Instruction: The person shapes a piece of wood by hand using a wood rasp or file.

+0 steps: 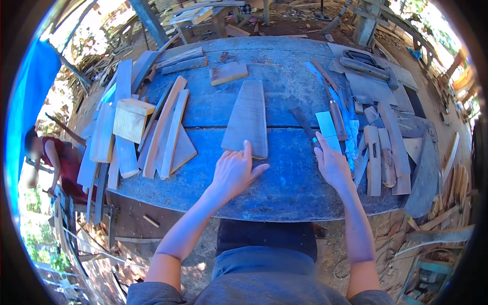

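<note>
A tapered wooden board (247, 117) lies flat in the middle of the blue worktable (290, 188). My left hand (232, 172) rests at the board's near edge, index finger stretched onto it and thumb spread to the side, holding nothing. My right hand (335, 166) reaches to the near-left edge of a pale blue sheet (328, 130). Its index finger and thumb are apart; the other fingers are partly hidden. Beside these fingertips lies a dark flat strip (301, 121) with a small teal spot near its end. A tool with a wooden handle (337, 119) lies right of the sheet.
Wooden strips (175, 133) and a thick block (133, 120) are piled at the left. More shaped pieces (372, 160) and a hand plane (363, 65) crowd the right. A small board (229, 73) lies farther back. Another person (63, 160) bends at far left.
</note>
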{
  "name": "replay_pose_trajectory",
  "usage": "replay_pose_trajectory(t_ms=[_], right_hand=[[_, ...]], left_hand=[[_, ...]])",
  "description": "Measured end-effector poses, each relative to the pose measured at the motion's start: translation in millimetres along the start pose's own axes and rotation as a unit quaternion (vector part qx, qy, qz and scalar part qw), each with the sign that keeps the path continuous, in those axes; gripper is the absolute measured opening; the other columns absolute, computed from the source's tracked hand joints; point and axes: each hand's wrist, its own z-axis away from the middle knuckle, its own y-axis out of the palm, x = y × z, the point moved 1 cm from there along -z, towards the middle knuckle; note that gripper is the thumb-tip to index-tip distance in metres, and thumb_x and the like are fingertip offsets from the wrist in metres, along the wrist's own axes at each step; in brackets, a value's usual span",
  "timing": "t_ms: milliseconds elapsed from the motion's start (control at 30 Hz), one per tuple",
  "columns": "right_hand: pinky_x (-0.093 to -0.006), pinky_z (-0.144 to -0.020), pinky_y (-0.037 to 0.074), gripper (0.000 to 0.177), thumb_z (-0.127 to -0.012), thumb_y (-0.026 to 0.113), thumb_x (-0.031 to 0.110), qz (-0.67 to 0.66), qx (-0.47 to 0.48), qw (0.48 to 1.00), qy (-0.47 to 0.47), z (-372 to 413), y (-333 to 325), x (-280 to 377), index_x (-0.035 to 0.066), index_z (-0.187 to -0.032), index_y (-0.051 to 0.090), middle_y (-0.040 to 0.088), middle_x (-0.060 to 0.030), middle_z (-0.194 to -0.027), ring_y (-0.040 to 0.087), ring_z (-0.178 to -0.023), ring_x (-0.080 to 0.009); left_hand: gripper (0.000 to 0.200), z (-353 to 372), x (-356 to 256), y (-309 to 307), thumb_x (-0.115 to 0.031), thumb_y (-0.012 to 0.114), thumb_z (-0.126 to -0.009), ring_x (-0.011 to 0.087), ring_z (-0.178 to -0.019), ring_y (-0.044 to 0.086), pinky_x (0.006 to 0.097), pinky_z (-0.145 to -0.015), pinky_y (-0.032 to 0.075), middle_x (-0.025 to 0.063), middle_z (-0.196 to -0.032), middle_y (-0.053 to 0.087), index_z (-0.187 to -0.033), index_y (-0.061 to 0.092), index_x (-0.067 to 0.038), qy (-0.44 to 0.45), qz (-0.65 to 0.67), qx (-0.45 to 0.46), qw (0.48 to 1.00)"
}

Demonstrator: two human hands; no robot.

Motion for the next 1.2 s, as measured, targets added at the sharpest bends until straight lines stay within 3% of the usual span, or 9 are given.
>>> replay_pose_trajectory(t_ms=[267,367,433,500,600,733,800,900,1200], right_hand=[[-0.0546,-0.07,0.054,0.051,-0.103,0.043,0.037,0.01,-0.023,1.0,0.002,0.8,2.7,-1.3,0.025,-0.152,0.034,0.069,-0.025,-0.082,0.068,-0.077,-0.0451],[-0.0554,-0.071,0.053,0.052,-0.103,0.043,0.038,0.017,-0.027,0.999,-0.009,1.0,3.6,-0.6,0.024,-0.152,0.034,0.069,-0.0255,-0.083,0.068,-0.078,-0.0456],[-0.0547,-0.071,0.053,0.052,-0.103,0.043,0.038,0.008,-0.039,0.999,-0.016,-0.7,9.0,-5.4,0.023,-0.152,0.034,0.069,-0.026,-0.084,0.068,-0.078,-0.0457],[-0.0539,-0.071,0.053,0.051,-0.103,0.043,0.037,0.005,-0.054,0.998,-0.017,1.4,5.6,-10.4,0.023,-0.152,0.035,0.069,-0.0266,-0.085,0.068,-0.079,-0.0458],[-0.0511,-0.071,0.054,0.05,-0.103,0.045,0.033,-0.124,-0.045,0.991,0.036,10.5,-3.4,-8.9,0.022,-0.151,0.036,0.069,-0.026,-0.087,0.068,-0.08,-0.0457],[-0.0494,-0.068,0.054,0.051,-0.102,0.048,0.026,-0.085,-0.087,0.987,-0.106,43.5,-8.2,18.0,0.021,-0.151,0.036,0.07,-0.023,-0.09,0.067,-0.076,-0.0446],[-0.0497,-0.065,0.054,0.051,-0.101,0.049,0.025,-0.081,-0.099,0.976,-0.175,56.0,-7.5,29.7,0.021,-0.151,0.036,0.07,-0.0214,-0.089,0.067,-0.072,-0.0435],[-0.0487,-0.056,0.053,0.053,-0.101,0.051,0.026,0.015,0.018,0.987,-0.156,65.9,-11.2,43.2,0.022,-0.151,0.036,0.067,-0.0183,-0.081,0.067,-0.063,-0.0395],[-0.0467,-0.05,0.053,0.054,-0.102,0.05,0.026,0.086,0.008,0.98,-0.177,8.7,12.4,93.8,0.024,-0.153,0.034,0.06,-0.0152,-0.068,0.064,-0.055,-0.0357]], left_hand=[[0.072,-26.7,23.1,-1.4,-0.046,0.055,-0.099,0.0333,-0.085,0.067,0.0411,-0.082,0.051,0.0197,-0.092,0.07,-0.141,0.041,0.011,0.008,0.196,0.099,0.976],[0.065,-28.4,20.1,11.0,-0.038,0.054,-0.101,0.0289,-0.085,0.067,0.0395,-0.081,0.051,0.0155,-0.098,0.07,-0.144,0.039,0.009,0.016,0.342,0.068,0.937],[0.061,-37.7,9.1,28.5,-0.03,0.055,-0.102,0.0251,-0.089,0.065,0.0359,-0.083,0.051,0.0135,-0.103,0.069,-0.145,0.037,0.009,0.159,0.309,-0.046,0.937],[0.053,-46.3,-2.4,17.6,-0.024,0.056,-0.102,0.0203,-0.095,0.064,0.0332,-0.087,0.05,0.0112,-0.107,0.068,-0.145,0.042,0.003,0.142,0.37,0.004,0.918],[0.035,-70.6,10.9,11.4,-0.015,0.054,-0.101,0.0132,-0.103,0.061,0.032,-0.093,0.047,0.0041,-0.105,0.068,-0.135,0.058,-0.008,0.118,0.465,-0.131,0.868],[0.032,-131.5,114.8,26.6,-0.021,0.05,-0.1,0.0349,-0.107,0.063,0.0427,-0.099,0.045,0.0175,-0.111,0.069,-0.123,0.064,-0.004,-0.023,0.288,-0.41,0.865],[0.039,-148.6,144.0,42.7,-0.031,0.045,-0.102,0.0375,-0.112,0.062,0.0455,-0.101,0.043,0.0188,-0.116,0.068,-0.126,0.063,-0.007,-0.16,0.249,-0.42,0.858],[0.043,-164.2,160.1,57.5,-0.037,0.039,-0.103,0.0369,-0.114,0.061,0.0457,-0.099,0.044,0.0187,-0.121,0.066,-0.129,0.062,-0.012,-0.183,0.339,-0.304,0.871],[0.041,-159.9,136.9,55.9,-0.041,0.035,-0.105,0.0385,-0.099,0.066,0.0483,-0.089,0.048,0.0177,-0.102,0.071,-0.124,0.063,-0.018,-0.19,0.192,-0.328,0.905]])
